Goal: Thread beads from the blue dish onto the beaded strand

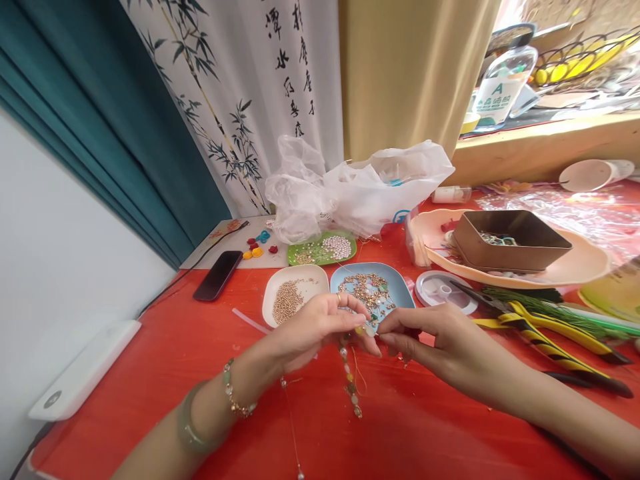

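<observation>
Hands pinching here: left hand (320,327) nips the bead strand (350,380), right hand (430,340) its thread end, just below the blue dish (395,283). Loosen either pinch and beads probably scatter over the bench (400,427).

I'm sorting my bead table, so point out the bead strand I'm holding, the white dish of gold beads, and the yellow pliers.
bead strand (350,383), head view, on the beads hanging below the hands.
white dish of gold beads (313,279), head view, on its bare white part.
yellow pliers (550,347), head view, on a striped handle.
</observation>
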The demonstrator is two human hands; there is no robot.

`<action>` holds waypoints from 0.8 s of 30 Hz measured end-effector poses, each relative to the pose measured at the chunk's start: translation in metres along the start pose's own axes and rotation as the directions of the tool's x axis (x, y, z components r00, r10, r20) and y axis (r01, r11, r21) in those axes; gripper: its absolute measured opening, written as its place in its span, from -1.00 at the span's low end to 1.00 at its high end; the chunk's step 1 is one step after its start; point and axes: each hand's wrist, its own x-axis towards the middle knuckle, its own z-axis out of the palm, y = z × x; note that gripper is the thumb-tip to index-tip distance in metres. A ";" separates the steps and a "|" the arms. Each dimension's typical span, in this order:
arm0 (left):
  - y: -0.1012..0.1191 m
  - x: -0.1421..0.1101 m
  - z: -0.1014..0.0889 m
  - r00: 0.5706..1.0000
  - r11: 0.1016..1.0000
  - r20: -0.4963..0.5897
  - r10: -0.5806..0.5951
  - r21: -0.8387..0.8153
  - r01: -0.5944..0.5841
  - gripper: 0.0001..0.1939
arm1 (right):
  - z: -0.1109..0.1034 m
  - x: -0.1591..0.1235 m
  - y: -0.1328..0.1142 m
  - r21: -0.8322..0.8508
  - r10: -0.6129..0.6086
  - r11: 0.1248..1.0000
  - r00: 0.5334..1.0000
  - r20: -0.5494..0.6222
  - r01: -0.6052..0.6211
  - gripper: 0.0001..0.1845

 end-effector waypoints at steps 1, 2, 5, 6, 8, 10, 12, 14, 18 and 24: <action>0.000 0.000 0.000 1.000 1.000 -0.005 -0.005 0.002 0.005 -0.77 | 0.000 0.000 0.000 0.033 0.027 0.999 1.000 0.013 -0.027 -0.79; 0.000 0.000 0.000 1.000 1.000 -0.010 -0.008 0.003 0.008 -0.76 | 0.001 0.001 0.000 0.069 0.060 0.996 0.998 0.028 -0.062 -0.80; 0.000 0.001 0.001 1.000 1.000 -0.019 -0.006 -0.008 0.006 -0.76 | 0.000 0.003 -0.001 0.183 0.169 0.967 0.983 0.068 -0.178 -0.85; -0.001 0.001 0.001 1.000 1.000 -0.024 -0.004 -0.012 0.003 -0.76 | 0.000 0.004 -0.001 0.218 0.196 0.953 0.978 0.078 -0.208 -0.84; -0.001 0.002 0.001 0.999 1.000 -0.043 0.003 -0.012 -0.004 -0.76 | 0.000 0.005 -0.003 0.270 0.232 0.930 0.968 0.096 -0.249 -0.83; -0.003 0.003 0.001 0.998 1.000 -0.063 0.019 -0.007 -0.019 -0.77 | 0.001 0.006 -0.004 0.301 0.254 0.912 0.960 0.119 -0.278 -0.81; -0.005 0.003 0.002 0.996 0.999 -0.077 0.039 0.006 -0.039 -0.78 | 0.002 0.006 -0.005 0.337 0.265 0.893 0.954 0.143 -0.299 -0.79; -0.007 0.004 0.002 0.995 0.998 -0.083 0.059 0.033 -0.057 -0.79 | 0.004 0.006 -0.005 0.380 0.269 0.871 0.949 0.161 -0.312 -0.77; -0.012 0.006 0.002 0.993 0.994 -0.090 0.074 0.082 -0.067 -0.78 | 0.005 0.007 -0.004 0.440 0.288 0.835 0.944 0.164 -0.331 -0.74; -0.014 0.008 0.001 0.987 0.990 -0.113 0.114 0.098 -0.103 -0.77 | 0.008 0.009 0.003 0.513 0.301 0.778 0.932 0.201 -0.362 -0.66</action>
